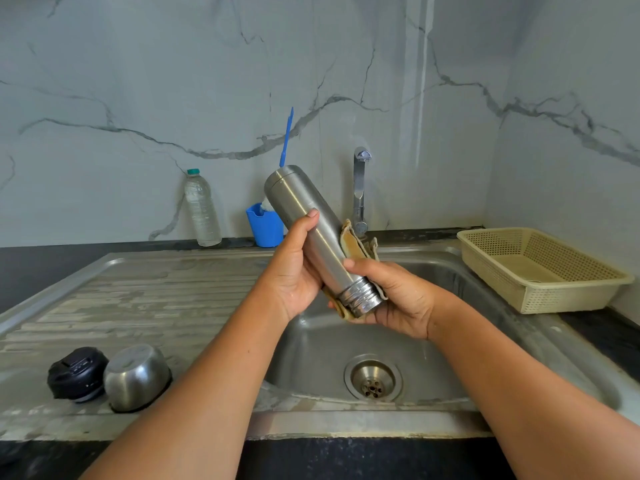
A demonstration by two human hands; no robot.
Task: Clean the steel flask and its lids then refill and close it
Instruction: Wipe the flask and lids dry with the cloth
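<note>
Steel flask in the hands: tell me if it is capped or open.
Open. The steel flask shows bare neck threads; the black inner lid and steel cup lid sit on the drainboard.

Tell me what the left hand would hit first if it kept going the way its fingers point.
The left hand already wraps the steel flask. Straight on, up and right, it would probably meet the tan cloth behind the flask, then the tap; depth is unclear.

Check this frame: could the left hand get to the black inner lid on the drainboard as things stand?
Probably yes, but not at once: nothing blocks the way to the black inner lid, yet the left hand is holding the steel flask.
</note>
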